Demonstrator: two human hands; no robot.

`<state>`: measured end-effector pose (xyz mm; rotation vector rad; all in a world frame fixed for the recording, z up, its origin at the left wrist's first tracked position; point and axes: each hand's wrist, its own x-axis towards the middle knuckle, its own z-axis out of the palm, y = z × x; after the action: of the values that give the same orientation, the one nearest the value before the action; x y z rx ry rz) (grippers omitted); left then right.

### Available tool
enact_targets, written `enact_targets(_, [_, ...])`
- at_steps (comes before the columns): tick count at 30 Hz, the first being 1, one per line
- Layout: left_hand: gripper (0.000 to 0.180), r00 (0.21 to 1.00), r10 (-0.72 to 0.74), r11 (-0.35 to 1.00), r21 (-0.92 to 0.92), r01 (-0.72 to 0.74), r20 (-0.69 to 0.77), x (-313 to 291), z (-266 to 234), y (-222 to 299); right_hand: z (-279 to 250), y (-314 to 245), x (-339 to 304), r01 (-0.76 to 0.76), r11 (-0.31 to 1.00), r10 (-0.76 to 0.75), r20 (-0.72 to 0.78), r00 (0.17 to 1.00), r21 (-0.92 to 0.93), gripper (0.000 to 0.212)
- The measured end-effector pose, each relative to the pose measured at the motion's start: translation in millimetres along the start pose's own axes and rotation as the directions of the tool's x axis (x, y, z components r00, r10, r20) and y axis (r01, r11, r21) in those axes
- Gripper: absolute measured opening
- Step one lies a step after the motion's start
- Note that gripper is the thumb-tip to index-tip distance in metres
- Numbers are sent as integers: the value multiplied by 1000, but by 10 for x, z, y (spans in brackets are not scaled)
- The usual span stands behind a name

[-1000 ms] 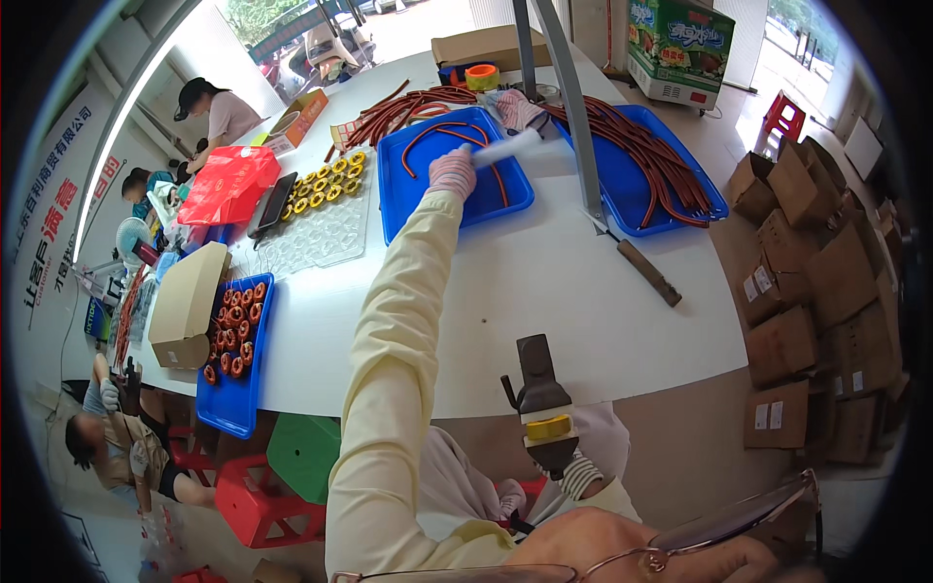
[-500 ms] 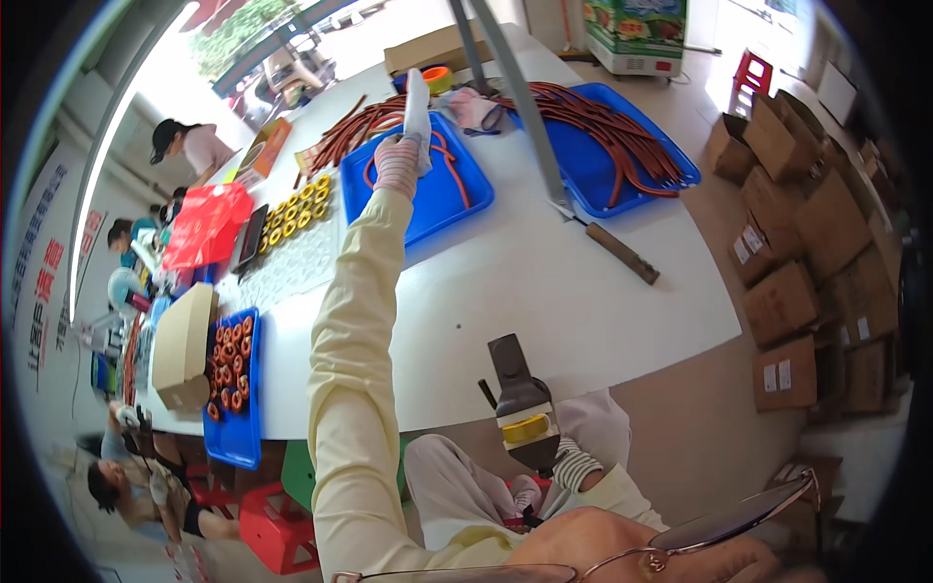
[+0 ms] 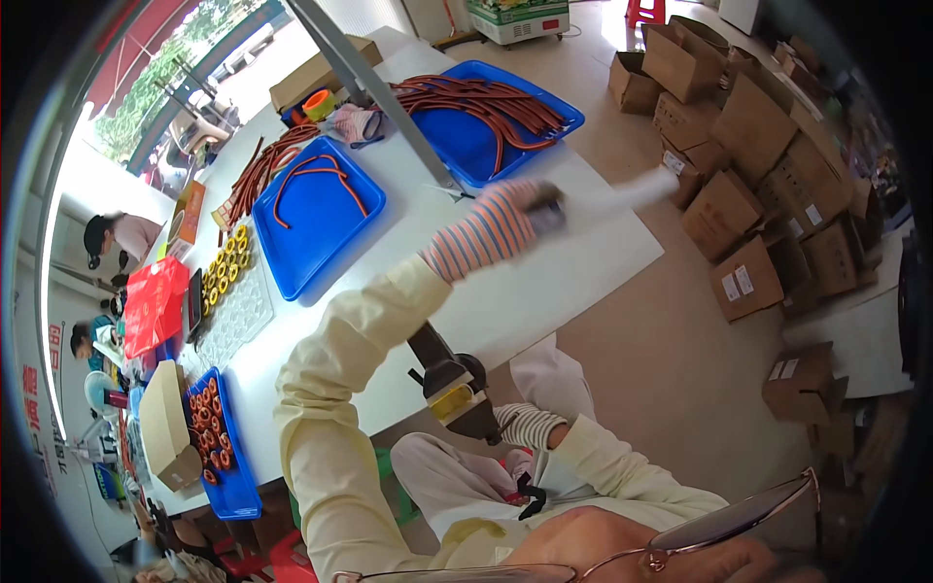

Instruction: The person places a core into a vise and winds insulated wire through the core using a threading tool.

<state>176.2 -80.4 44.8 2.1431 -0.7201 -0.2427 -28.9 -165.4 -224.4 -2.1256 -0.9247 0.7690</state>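
My left hand (image 3: 505, 219), in a striped glove, reaches out over the right part of the white table (image 3: 544, 282). It grips a white stick-like piece (image 3: 622, 192), blurred by motion, that points right past the table edge. My right hand (image 3: 530, 426), also gloved, rests at my lap and holds a black and yellow hand tool (image 3: 452, 389) just under the table's near edge. A blue tray (image 3: 321, 233) with a few red-orange cords lies left of my left hand. A second blue tray (image 3: 476, 146) piled with cords lies behind it.
A slanted metal post (image 3: 374, 87) rises from the table between the trays. Yellow rings (image 3: 226, 267), a clear blister tray (image 3: 233, 316), a red bag (image 3: 155, 303) and a blue tray of red rings (image 3: 209, 437) lie left. Cardboard boxes (image 3: 748, 185) crowd the floor right. People work at far left.
My left arm has swung from the middle blue tray to the right, carrying the white piece out over the table's right edge. The right hand with the tool has stayed at my lap.
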Motion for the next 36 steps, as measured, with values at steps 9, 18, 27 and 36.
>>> enact_targets(9, [25,787,43,961,189,-201,616,-390,341,427,-1191,-228,-1193,492,189,-61,-490,869,850,49])
enact_targets(18, [45,967,64,979,174,-109,247,-323,-41,515,-1475,847,-1101,294,409,654,-502,566,864,21])
enact_targets(27, [34,800,-254,961,-45,274,-543,-719,-846,-157,-1617,2009,500,-455,634,759,-387,524,625,27])
enact_targets(36, [19,542,-2,750,357,557,-841,-944,-1795,-2034,-1129,2160,762,-88,421,739,-285,610,903,29])
